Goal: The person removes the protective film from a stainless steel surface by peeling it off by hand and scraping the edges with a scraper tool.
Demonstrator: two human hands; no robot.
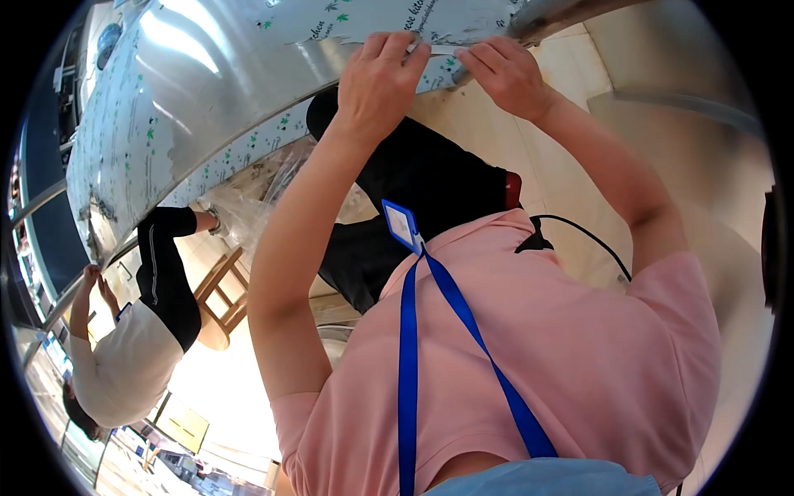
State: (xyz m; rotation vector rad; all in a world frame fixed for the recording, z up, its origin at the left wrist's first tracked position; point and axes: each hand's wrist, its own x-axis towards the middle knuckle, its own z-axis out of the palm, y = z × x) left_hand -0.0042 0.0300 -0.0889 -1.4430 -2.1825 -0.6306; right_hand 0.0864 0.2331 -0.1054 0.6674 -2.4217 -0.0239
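My left hand (379, 87) is closed in a pinch near the edge of a metal counter (240, 62). A thin white strip (444, 50) runs from its fingertips across to my right hand (510, 81), which is also closed on it. What kind of strip it is, I cannot make out. The counter bears a pale blue protective film (364, 18) printed with green leaves and dark lettering. Along the edge near my hands the film looks ragged.
At the left a person (132, 347) sits by the same counter, hands at its edge. A wooden stool (222, 302) stands behind. Clear plastic sheeting (256, 194) lies beneath the counter. A black cable (591, 236) runs at my right. A blue lanyard (408, 372) hangs on my chest.
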